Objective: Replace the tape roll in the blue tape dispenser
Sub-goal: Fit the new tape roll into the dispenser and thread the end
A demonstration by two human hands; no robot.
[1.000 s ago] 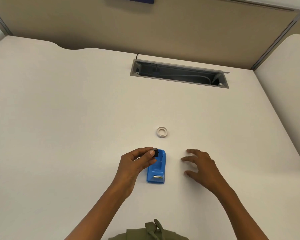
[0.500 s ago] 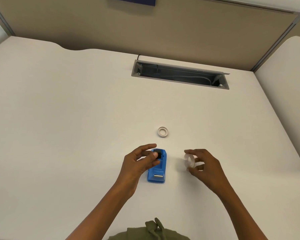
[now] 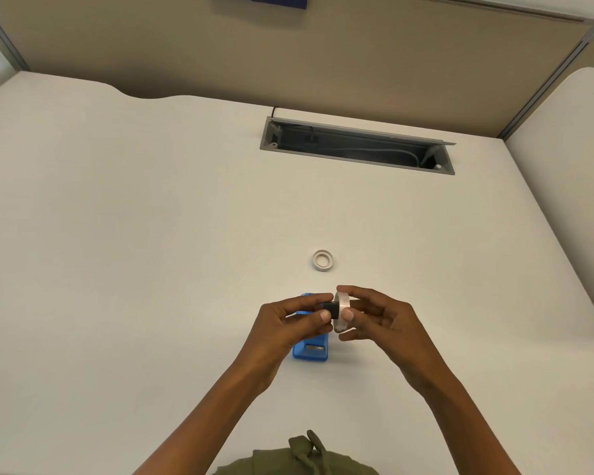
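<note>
The blue tape dispenser lies on the white desk, its upper half hidden under my left hand. My left hand pinches a small black spool between thumb and fingers, above the dispenser. My right hand holds a clear tape roll upright on edge. The roll's open side faces the spool and the two touch. An empty white tape core lies flat on the desk beyond both hands.
A grey cable tray opening with cords inside is cut into the desk near the back. A tan partition wall stands behind it. A second desk surface adjoins on the right.
My right hand picked the clear tape roll up from the desk and carried it left. My left hand lifted the black spool off the dispenser to meet the roll.
</note>
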